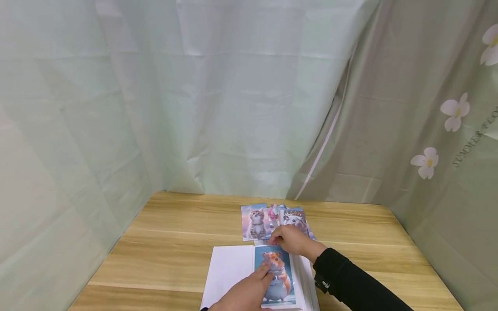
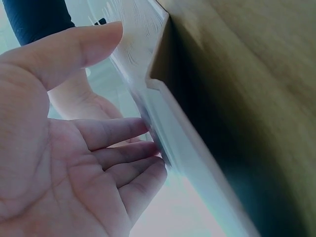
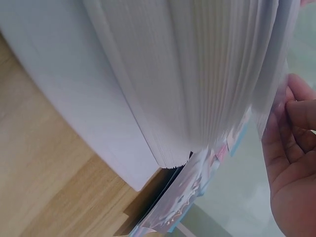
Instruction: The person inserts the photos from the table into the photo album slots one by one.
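Note:
A photo album (image 1: pixel 229 268) lies open on the table, its left side plain white. On its right side shows a picture card of a hamster-like animal (image 1: pixel 278 287) on blue. My left hand (image 1: pixel 247 289) rests its fingertips on this card; in the left wrist view the left hand's fingers (image 2: pixel 131 173) are fairly straight and the thumb is apart. At the top edge of the page my right hand (image 1: pixel 292 239) pinches with thumb and fingers. In the right wrist view those fingers (image 3: pixel 298 116) grip the edge of a translucent album page (image 3: pixel 274 94).
Just beyond the album lie several loose picture cards, among them a kitten card (image 1: pixel 256 222) and one with a crowned animal (image 1: pixel 294 218). They partly overlap. The wooden table (image 1: pixel 175 246) is bounded by pale curtains (image 1: pixel 241 108) at the back and sides.

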Tool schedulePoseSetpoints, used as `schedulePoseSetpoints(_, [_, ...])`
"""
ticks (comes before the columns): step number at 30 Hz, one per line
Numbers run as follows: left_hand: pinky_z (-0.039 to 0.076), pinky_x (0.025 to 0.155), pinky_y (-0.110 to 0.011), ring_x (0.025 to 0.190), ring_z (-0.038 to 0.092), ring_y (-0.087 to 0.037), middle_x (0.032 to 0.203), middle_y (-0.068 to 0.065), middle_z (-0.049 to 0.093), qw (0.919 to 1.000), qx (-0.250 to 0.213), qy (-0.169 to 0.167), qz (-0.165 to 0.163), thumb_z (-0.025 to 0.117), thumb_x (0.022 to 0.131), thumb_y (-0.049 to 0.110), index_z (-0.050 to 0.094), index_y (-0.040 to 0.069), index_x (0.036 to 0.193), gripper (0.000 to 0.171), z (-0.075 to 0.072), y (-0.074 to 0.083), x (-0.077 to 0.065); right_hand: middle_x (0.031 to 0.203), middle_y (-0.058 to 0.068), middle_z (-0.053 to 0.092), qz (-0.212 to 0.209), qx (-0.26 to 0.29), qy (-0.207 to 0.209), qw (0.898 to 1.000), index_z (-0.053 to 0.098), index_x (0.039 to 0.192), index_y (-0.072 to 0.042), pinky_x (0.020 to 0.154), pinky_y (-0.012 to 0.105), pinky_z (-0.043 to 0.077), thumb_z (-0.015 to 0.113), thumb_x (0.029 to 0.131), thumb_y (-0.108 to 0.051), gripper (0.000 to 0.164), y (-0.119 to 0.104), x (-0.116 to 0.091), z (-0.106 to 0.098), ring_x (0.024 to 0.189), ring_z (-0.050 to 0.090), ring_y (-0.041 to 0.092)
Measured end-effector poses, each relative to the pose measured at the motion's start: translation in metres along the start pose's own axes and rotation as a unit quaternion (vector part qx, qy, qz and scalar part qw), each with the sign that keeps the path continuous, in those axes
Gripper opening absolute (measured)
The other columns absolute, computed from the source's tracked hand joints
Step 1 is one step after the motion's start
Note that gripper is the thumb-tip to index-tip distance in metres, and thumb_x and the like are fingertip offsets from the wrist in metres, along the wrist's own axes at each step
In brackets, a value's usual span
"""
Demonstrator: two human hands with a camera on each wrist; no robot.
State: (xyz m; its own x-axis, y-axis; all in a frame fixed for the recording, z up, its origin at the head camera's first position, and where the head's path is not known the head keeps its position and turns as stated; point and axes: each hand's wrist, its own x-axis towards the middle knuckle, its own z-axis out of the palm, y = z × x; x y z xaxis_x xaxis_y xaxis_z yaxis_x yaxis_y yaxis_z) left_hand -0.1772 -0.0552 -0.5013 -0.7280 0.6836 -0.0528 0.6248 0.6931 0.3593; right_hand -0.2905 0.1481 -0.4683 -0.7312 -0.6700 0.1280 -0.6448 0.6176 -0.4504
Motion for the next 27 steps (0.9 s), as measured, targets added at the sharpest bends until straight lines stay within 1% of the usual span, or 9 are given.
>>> schedulePoseSetpoints(2, [0.052,0.094,-0.025,0.144,0.036,-0.021,0.155,-0.007,0.04,0.9999,0.004,0.0,-0.01,0.064,0.082,0.072,0.055,0.005,0.14,0.09,-0.007,0.007,-0.003,0.088,-0.006,0.073,0.004,0.003,-0.001,1.0,0.08,0.089,-0.012,0.077,0.024,0.057,0.064,0.092,0.006,0.025,0.0,0.0,0.0,0.086,0.067,0.009])
schedulePoseSetpoints(6, [0.051,0.096,-0.024,0.144,0.037,-0.021,0.155,-0.008,0.041,0.9998,0.016,0.009,-0.01,0.067,0.082,0.069,0.056,0.004,0.139,0.086,-0.008,0.01,-0.005,0.088,-0.004,0.073,0.006,0.011,0.002,1.0,0.079,0.09,-0.011,0.077,0.025,0.057,0.062,0.093,0.007,0.025,-0.001,0.0,-0.002,0.087,0.067,0.011])
schedulePoseSetpoints(7, [0.051,0.096,-0.024,0.143,0.038,-0.021,0.154,-0.008,0.041,0.9997,0.018,0.003,-0.016,0.071,0.082,0.064,0.057,0.004,0.138,0.083,-0.016,0.016,-0.008,0.089,-0.004,0.073,0.007,0.012,0.004,1.0,0.079,0.09,-0.01,0.077,0.026,0.057,0.062,0.093,0.008,0.026,-0.001,0.0,-0.002,0.087,0.068,0.012])
schedulePoseSetpoints(12, [0.051,0.096,-0.025,0.142,0.04,-0.02,0.155,-0.008,0.04,0.9997,0.013,0.003,-0.019,0.072,0.084,0.06,0.056,0.004,0.14,0.08,-0.016,0.016,-0.007,0.089,-0.004,0.073,0.01,0.008,0.011,1.0,0.079,0.089,-0.01,0.079,0.028,0.057,0.059,0.093,0.01,0.028,-0.003,-0.002,-0.005,0.09,0.068,0.015])
schedulePoseSetpoints(17, [0.051,0.096,-0.024,0.138,0.044,-0.018,0.155,-0.01,0.041,0.9997,0.019,0.012,-0.005,0.071,0.084,0.062,0.056,0.003,0.14,0.082,-0.016,0.015,-0.008,0.09,-0.001,0.073,0.002,0.006,0.018,1.0,0.078,0.09,-0.007,0.079,0.03,0.057,0.058,0.093,0.01,0.027,-0.004,-0.003,-0.009,0.09,0.068,0.016])
schedulePoseSetpoints(20, [0.052,0.096,-0.025,0.14,0.042,-0.02,0.155,-0.011,0.041,0.9994,0.032,0.011,0.009,0.068,0.087,0.061,0.054,0.001,0.141,0.081,-0.014,0.013,-0.008,0.091,0.001,0.073,-0.006,0.007,0.023,1.0,0.078,0.092,-0.005,0.079,0.03,0.058,0.058,0.094,0.01,0.025,-0.003,-0.004,-0.013,0.09,0.068,0.018])
schedulePoseSetpoints(22, [0.052,0.095,-0.025,0.141,0.041,-0.021,0.154,-0.011,0.041,0.9989,0.042,0.014,0.018,0.069,0.089,0.056,0.052,0.001,0.142,0.078,-0.015,0.014,-0.008,0.091,0.0,0.073,-0.005,0.003,0.028,1.0,0.078,0.093,-0.005,0.079,0.03,0.058,0.059,0.094,0.01,0.024,-0.003,-0.004,-0.016,0.09,0.068,0.018])
schedulePoseSetpoints(25, [0.052,0.094,-0.023,0.14,0.043,-0.02,0.154,-0.008,0.042,0.997,0.064,0.03,0.032,0.074,0.088,0.047,0.05,0.004,0.145,0.075,-0.016,0.017,-0.009,0.092,0.0,0.073,-0.001,0.008,0.036,0.999,0.078,0.094,-0.004,0.08,0.031,0.058,0.059,0.094,0.01,0.023,-0.002,-0.004,-0.021,0.091,0.068,0.019])
schedulePoseSetpoints(27, [0.051,0.094,-0.022,0.139,0.044,-0.018,0.154,-0.006,0.043,0.997,0.058,0.038,0.034,0.078,0.086,0.041,0.05,0.006,0.146,0.075,-0.019,0.021,-0.01,0.093,0.0,0.072,0.005,0.015,0.041,0.999,0.078,0.095,-0.004,0.081,0.031,0.058,0.059,0.094,0.01,0.023,-0.002,-0.005,-0.023,0.092,0.068,0.02])
